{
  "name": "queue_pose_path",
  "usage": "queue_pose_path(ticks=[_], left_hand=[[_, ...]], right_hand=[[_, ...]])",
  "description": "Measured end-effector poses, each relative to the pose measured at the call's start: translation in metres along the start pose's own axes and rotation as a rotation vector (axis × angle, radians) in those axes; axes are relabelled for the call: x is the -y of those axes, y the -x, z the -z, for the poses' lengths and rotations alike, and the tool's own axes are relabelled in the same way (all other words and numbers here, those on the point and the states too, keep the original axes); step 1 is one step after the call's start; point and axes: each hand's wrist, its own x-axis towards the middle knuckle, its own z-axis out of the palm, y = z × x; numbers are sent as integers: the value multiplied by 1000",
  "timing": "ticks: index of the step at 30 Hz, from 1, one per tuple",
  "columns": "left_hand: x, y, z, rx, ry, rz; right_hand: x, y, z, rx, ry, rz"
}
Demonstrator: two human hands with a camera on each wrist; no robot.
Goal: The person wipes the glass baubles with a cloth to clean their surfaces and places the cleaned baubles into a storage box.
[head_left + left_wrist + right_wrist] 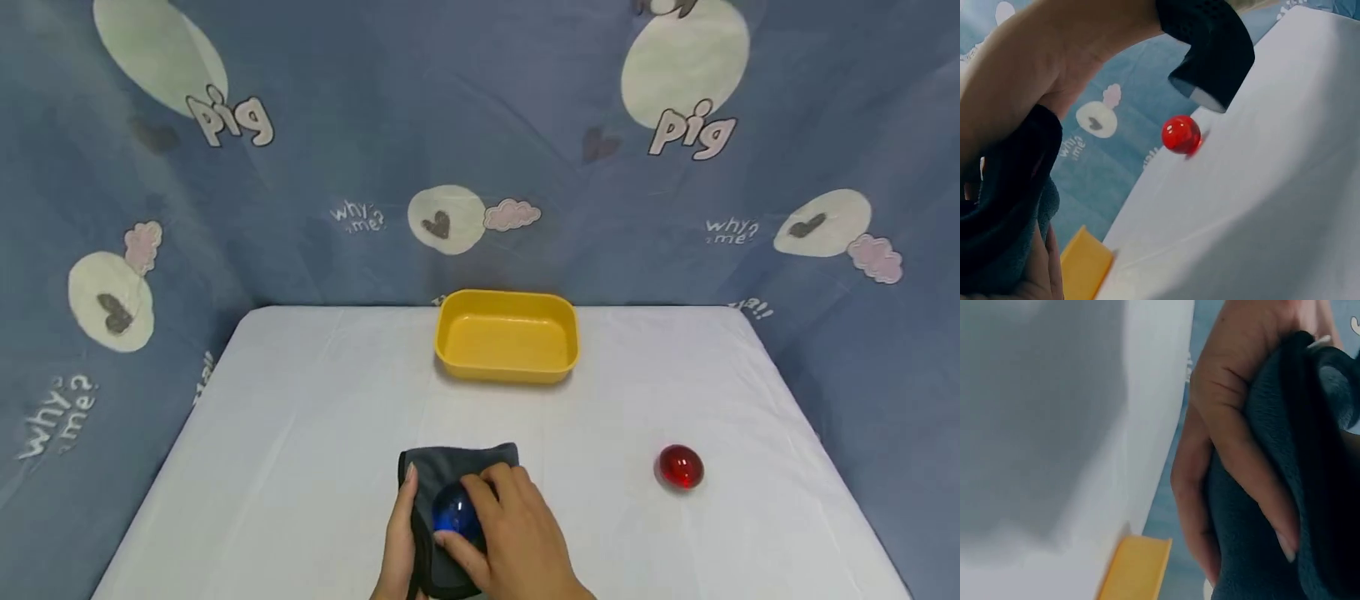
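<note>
In the head view, a dark grey cloth [461, 460] with black edging lies across my left hand [399, 537], at the front middle above the table. My left hand grips the cloth, its thumb along the left edge; its other fingers are mostly hidden beneath. On the cloth sits a shiny blue ball [452, 510]. My right hand [521, 537] holds the ball from the right, thumb below and fingers above. In the right wrist view, fingers [1254, 469] press round the outside of the folded cloth [1241, 531]. The ball is hidden in both wrist views.
A clear red ball [681, 467] rests on the white table [300, 467] to the right. At the table's back edge stands a yellow rectangular tray [507, 373]. A blue printed curtain [360, 100] rises behind and along both sides.
</note>
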Motion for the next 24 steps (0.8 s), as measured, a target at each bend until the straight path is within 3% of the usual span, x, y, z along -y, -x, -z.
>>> queue_pose_path(ticks=[1, 4, 6, 9, 11, 13, 17, 20, 24], left_hand=[[-7, -1, -9, -20, -8, -2], [-13, -1, -16, 39, 81, 1], [-10, 1, -13, 83, 157, -1], [-6, 1, -7, 110, 183, 6], [-3, 6, -3, 81, 186, 31], [-3, 9, 0, 10, 149, 56], [-9, 9, 0, -98, 84, 54], [-13, 6, -1, -104, 80, 22], [-14, 5, -4, -102, 72, 17]], right_hand=[[-1, -4, 1, -16, 11, -9], [-2, -11, 1, -57, 40, -21], [0, -11, -2, -50, 45, -41], [2, -10, -7, 7, 38, -79], [5, -2, -8, 73, 20, -89], [5, 3, -7, 114, -13, -63], [-1, 3, -5, 84, -115, 33], [-4, -1, -7, 39, -167, 69], [-4, -2, -7, 26, -184, 50]])
